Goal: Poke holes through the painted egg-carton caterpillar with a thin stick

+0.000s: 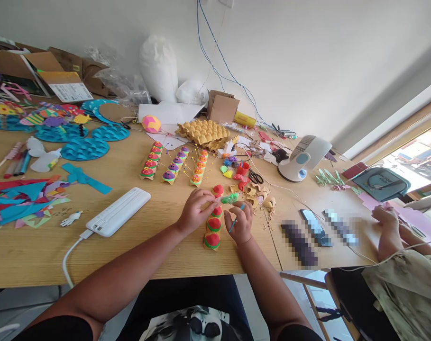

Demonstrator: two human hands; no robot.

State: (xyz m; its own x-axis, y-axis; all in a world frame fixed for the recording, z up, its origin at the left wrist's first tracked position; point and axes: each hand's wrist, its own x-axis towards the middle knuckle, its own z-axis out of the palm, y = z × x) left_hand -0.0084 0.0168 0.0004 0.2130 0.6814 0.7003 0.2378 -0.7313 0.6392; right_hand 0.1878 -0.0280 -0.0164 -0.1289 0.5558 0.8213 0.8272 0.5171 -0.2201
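Observation:
A strip of egg-carton cups [212, 241], covered in red and green, lies lengthwise before me. Over its far half, my left hand [198, 210] is closed, thumb and fingertips pinched together; what they hold is too small to make out. My right hand [241, 221], beside the strip, grips a thin blue stick [236, 218]. Just beyond the right fingers sits a green lump [231, 198], seemingly soft clay; whether a hand touches it is unclear. Torn carton pieces [260, 195] lie right of it.
Three decorated carton strips [173, 164] stand farther back, some with pins. Black scissors [255, 177], a white fan [304, 158] and a phone [315, 227] are to the right. A white power bank [118, 211] lies left. Another person's hands [386, 218] are at the right edge.

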